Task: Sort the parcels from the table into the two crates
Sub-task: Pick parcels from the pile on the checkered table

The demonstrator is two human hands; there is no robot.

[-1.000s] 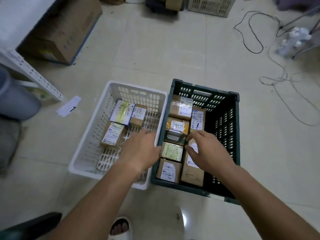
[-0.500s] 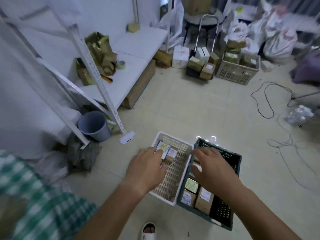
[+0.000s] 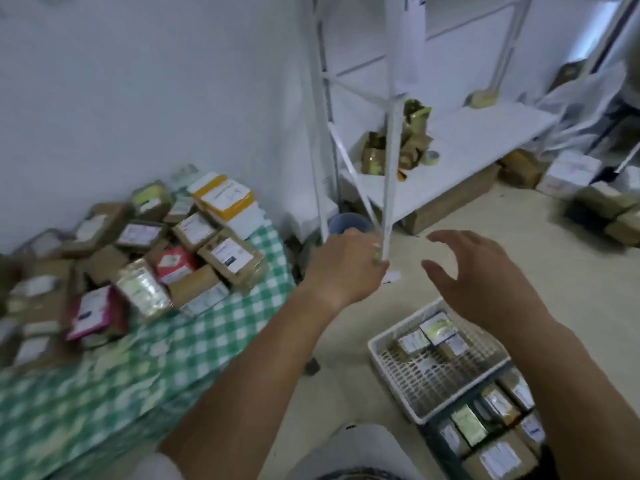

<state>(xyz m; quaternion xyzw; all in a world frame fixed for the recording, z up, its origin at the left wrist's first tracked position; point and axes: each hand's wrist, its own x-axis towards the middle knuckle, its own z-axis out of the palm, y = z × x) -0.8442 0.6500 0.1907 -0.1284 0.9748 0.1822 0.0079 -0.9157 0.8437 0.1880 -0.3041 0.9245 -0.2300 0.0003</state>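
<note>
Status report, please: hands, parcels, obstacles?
Left hand and right hand both empty, in the air. Parcels piled on the table; white crate and dark crate part filled. Nothing in the way.

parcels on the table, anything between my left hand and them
Nothing visible does. The left hand is in the air just right of the table, holding nothing, and the nearest parcels lie uncovered at the pile's right end.

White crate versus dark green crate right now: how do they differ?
The white crate is pale and holds a few parcels at its far end, its mesh floor mostly bare. The dark green crate is packed nearly full and cut off by the frame edge. They stand side by side on the floor, both holding labelled parcels.
</note>
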